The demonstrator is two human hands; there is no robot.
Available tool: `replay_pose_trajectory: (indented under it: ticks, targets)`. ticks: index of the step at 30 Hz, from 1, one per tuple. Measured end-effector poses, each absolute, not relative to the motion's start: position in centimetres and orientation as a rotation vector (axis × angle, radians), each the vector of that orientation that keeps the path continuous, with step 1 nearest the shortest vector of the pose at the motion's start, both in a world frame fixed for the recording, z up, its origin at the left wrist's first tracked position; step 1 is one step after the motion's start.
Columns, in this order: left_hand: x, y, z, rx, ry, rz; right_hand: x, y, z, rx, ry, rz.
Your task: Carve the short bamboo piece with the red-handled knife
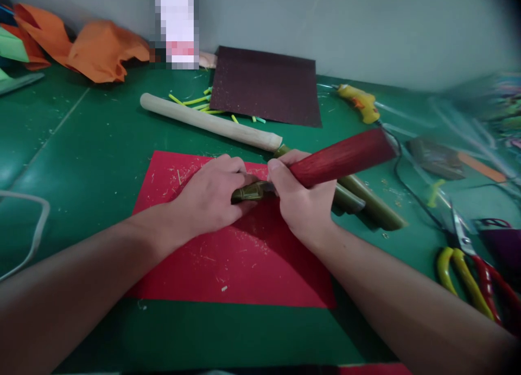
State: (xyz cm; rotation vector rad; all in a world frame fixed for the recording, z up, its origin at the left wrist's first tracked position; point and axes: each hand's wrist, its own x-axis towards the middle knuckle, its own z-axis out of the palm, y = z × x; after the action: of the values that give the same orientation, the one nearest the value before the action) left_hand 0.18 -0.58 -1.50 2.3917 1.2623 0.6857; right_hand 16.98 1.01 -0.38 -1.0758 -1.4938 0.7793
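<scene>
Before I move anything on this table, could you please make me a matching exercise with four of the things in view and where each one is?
Column one:
1. Red handle
2. Short green piece
3. Pale rod
4. Yellow glue gun

Column two:
A. Lying between the dark sheet and the red sheet
B. Held in the left hand, above the red sheet
C. Lying to the right of the dark sheet
D. Gripped in the right hand

Right pairs: 1-D, 2-B, 3-A, 4-C.

Close head-worn view, forward and down, green table (101,131)
</scene>
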Motion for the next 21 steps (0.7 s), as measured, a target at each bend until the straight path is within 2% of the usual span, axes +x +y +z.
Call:
replay_pose_trajectory:
  ticks: [21]
  targets:
    - [0.13, -0.57, -1.37, 2.413, 1.268, 0.674, 17.14, 1.11, -0.40, -1.038, -1.514, 0.760]
